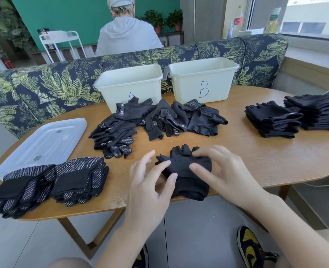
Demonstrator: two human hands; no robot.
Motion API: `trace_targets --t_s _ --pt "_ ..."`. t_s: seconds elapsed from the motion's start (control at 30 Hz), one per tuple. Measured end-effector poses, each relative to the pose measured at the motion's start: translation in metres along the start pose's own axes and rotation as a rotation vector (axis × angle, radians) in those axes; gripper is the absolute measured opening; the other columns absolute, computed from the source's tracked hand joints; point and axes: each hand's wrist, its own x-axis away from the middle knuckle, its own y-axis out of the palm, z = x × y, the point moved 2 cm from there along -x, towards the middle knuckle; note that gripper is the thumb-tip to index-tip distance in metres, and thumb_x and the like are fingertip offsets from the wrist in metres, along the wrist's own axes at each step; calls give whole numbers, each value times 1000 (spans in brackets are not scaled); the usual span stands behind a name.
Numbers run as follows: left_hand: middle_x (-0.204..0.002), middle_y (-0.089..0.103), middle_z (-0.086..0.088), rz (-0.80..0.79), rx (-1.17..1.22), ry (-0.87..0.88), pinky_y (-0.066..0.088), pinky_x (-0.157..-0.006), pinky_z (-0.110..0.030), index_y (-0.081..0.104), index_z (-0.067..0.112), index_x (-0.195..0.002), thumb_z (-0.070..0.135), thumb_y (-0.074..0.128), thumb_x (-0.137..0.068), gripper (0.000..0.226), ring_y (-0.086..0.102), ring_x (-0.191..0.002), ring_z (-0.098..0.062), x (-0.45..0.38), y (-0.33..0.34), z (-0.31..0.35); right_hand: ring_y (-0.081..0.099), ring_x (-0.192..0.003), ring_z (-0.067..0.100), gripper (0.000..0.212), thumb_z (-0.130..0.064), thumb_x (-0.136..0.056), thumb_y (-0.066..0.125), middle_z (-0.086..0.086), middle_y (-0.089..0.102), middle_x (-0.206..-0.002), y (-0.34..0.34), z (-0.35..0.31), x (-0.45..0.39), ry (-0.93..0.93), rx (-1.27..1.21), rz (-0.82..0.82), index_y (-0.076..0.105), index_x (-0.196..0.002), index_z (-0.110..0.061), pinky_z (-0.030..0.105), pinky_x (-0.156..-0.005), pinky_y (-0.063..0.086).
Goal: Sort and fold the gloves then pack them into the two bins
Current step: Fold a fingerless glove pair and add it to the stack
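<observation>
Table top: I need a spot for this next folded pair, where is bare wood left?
Bare wood lies between the loose glove pile and the right-hand stacks, in front of bin B. The left end is crowded with the dotted stacks and lid.

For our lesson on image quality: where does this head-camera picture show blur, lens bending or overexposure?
Head view: the left hand is slightly motion-blurred; the wide lens bends the sofa back and table edge into curves; the window is washed out by daylight; the gloves in the middle stay sharp.
</observation>
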Motion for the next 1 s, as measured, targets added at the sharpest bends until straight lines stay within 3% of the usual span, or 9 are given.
trace_targets --t_s 0.13,0.23,0.3,0.4,0.53,0.6,0.7,0.87,1.0 --pt "-152 50 15 -161 -23 106 27 -119 -23 68 26 -131 48 50 -101 41 29 -150 -2 -2 3 -9 49 -119 -8 50 -68 -92 54 -29 60 -118 14 5 19 -82 68 -174 70 -121 -31 13 -101 37" --pt "-146 52 21 -291 -62 20 27 -119 -29 66 31 -134 58 41 -100 50 23 -146 13 -4 4 -24 39 -120 -17 56 -71 -90 51 -31 56 -121 24 11 25 -88 105 -191 67 -127 -33 14 -103 31" --pt "-144 54 22 -318 -91 0 27 -118 -28 65 34 -135 60 39 -98 52 23 -141 18 -3 5 -30 40 -122 -14 61 -74 -89 50 -29 56 -127 26 12 26 -95 119 -193 63 -133 -33 15 -106 29" --pt "-145 53 23 -319 -131 14 23 -117 -23 64 34 -136 61 35 -98 55 26 -140 16 -2 4 -30 43 -127 -4 70 -74 -85 57 -23 55 -137 27 12 26 -125 170 -244 54 -143 -36 15 -106 27" --pt "-143 56 18 -257 -131 46 30 -117 -28 66 31 -135 57 38 -100 52 34 -142 2 1 3 -29 51 -123 4 60 -53 -87 71 -18 60 -135 29 14 29 -200 241 -231 55 -141 -32 21 -100 33" --pt "-132 62 13 -126 -72 85 40 -109 -25 70 26 -130 48 47 -101 43 47 -132 -7 5 1 -23 54 -121 4 53 -52 -91 64 -17 63 -131 28 14 30 -222 234 -199 59 -138 -30 22 -100 37" --pt "-102 58 15 -26 36 70 47 -80 -16 69 27 -130 45 52 -101 39 58 -98 -8 14 -5 -10 59 -113 1 48 -53 -94 58 -16 70 -121 22 11 31 -206 185 -156 65 -134 -27 20 -99 42" --pt "-83 57 10 -255 167 -83 45 -67 -16 46 47 -147 73 42 -93 59 58 -74 -14 21 -8 5 57 -95 -2 47 -55 -93 58 -19 71 -102 15 8 33 -139 85 -104 68 -128 -27 6 -91 36" --pt "-68 63 -3 -378 322 -227 46 -61 -26 46 54 -145 78 34 -94 58 59 -59 -11 12 -15 17 57 -94 -2 45 -56 -93 58 -22 70 -100 15 9 34 -134 68 -82 69 -127 -28 6 -89 38"
